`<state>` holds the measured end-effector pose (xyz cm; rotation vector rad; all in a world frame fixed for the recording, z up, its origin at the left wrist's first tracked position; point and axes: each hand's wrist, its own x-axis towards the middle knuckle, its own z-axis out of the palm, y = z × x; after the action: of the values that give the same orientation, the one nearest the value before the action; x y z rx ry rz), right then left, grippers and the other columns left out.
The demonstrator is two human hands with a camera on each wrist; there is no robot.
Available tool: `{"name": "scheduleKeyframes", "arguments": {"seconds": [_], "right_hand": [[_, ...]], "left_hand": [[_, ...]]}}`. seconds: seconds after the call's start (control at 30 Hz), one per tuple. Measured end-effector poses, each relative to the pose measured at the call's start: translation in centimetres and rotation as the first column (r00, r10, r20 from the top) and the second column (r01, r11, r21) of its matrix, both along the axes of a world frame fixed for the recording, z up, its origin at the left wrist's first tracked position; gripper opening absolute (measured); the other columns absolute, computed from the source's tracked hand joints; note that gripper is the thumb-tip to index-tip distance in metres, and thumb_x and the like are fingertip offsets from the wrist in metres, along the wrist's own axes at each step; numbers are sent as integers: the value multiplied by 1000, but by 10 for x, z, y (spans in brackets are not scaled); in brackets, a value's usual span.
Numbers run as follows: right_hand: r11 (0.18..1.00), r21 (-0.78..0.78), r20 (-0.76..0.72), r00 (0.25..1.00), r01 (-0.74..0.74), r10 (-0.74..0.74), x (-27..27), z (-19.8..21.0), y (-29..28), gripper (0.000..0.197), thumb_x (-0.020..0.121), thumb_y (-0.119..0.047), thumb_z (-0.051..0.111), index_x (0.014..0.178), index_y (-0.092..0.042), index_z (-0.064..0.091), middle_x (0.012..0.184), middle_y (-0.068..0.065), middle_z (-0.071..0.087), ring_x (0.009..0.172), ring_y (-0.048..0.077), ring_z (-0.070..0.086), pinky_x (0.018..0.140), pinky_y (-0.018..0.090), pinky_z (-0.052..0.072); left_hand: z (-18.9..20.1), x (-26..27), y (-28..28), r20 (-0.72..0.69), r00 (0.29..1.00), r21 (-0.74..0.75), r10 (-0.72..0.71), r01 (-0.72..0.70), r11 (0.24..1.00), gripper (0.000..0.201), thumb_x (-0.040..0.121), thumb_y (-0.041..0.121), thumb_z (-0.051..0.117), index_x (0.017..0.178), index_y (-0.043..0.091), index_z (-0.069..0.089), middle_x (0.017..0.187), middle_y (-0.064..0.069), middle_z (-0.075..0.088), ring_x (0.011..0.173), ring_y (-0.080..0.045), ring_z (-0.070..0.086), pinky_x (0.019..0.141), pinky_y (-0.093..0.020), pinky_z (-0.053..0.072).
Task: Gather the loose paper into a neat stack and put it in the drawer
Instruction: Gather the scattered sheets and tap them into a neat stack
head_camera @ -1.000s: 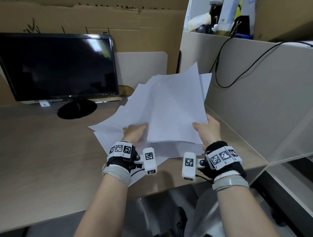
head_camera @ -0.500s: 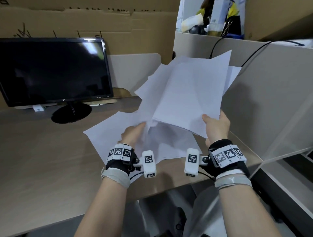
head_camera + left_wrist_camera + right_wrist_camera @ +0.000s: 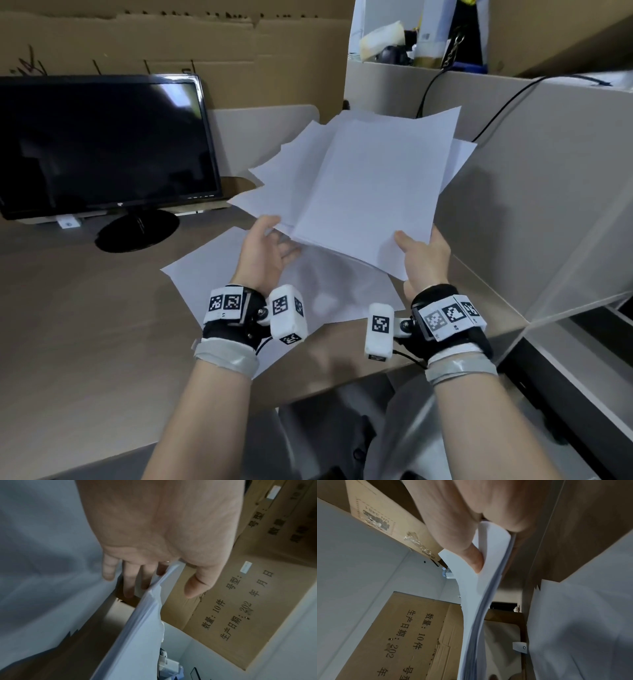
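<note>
Above the desk point(image 3: 85, 325), right hand point(image 3: 424, 260) pinches the paper bundle point(image 3: 370, 192); left hand point(image 3: 263, 253), grip spread, supports beneath.

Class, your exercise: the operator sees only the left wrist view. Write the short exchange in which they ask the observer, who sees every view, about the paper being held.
Operator: Does the right hand grip the sheaf?
Observer: Yes. It pinches the sheaf at its near corner, thumb on top.
Operator: Is it squared up?
Observer: No. In the head view its sheets fan out unevenly towards the monitor.
</note>
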<state>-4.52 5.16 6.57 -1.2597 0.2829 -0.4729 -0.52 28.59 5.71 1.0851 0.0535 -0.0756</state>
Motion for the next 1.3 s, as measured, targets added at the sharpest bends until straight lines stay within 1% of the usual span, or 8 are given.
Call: {"name": "scheduleKeyframes", "arguments": {"seconds": [0.1,0.27,0.5,0.67,0.8,0.93,1.07,1.3], "right_hand": [[998,-8,-51,997,-62,62,4,-8,8,30,90,-1,64,110,-23,67,105,-4,75,103,20,70,94,39,54],[982,-29,-96,979,-184,181,13,-16,28,29,89,-4,67,110,-26,66,106,-6,75,103,18,70,97,42,54],[948,-44,-130,943,-314,306,26,-28,62,36,92,-7,67,124,-22,60,108,-12,70,102,11,67,88,29,52],[913,-160,-201,918,-375,342,32,-43,77,39,90,-4,66,124,-20,57,113,-4,70,107,19,66,98,40,52],[926,-190,-156,941,-326,299,32,-46,84,38,89,-4,66,116,-28,55,109,-9,69,104,14,66,98,36,51],[915,-199,-112,936,-351,335,35,-35,93,37,88,-4,68,111,-31,57,107,-9,71,99,9,67,91,30,52],[915,-190,-64,934,-357,351,36,-25,101,37,87,1,68,108,-29,59,106,-5,72,92,9,69,84,29,54],[929,-158,-53,943,-334,330,35,-27,113,29,85,1,70,105,-19,62,100,2,74,91,18,71,88,38,58]], "left_hand": [[1,-3,8,-26,997,-40,79,-80,996,36,98,23,61,133,14,60,116,-8,73,103,-29,71,88,-42,60],[-14,-10,28,-95,975,-69,202,-209,975,35,104,18,56,136,5,57,125,-12,72,113,-34,70,93,-57,57],[-8,-21,55,-155,967,-150,200,-223,963,31,106,24,54,128,3,61,115,-12,75,94,-24,75,68,-35,63],[-17,-29,69,-125,976,-11,179,-181,983,25,99,11,63,122,2,68,116,-13,76,102,-25,74,74,-31,63],[-16,-35,88,-97,961,25,257,-256,966,38,92,2,69,128,-5,64,122,-18,73,108,-32,72,88,-43,62],[2,-46,97,9,965,67,260,-260,963,27,92,11,74,114,-1,68,79,-3,77,68,-15,75,61,-24,59],[8,-47,105,123,936,21,330,-335,942,50,83,10,82,130,9,65,123,-10,73,117,-31,69,108,-51,49],[5,-48,109,126,909,-26,397,-397,918,50,72,17,91,117,15,71,122,-10,74,118,-31,69,110,-53,47]]}}
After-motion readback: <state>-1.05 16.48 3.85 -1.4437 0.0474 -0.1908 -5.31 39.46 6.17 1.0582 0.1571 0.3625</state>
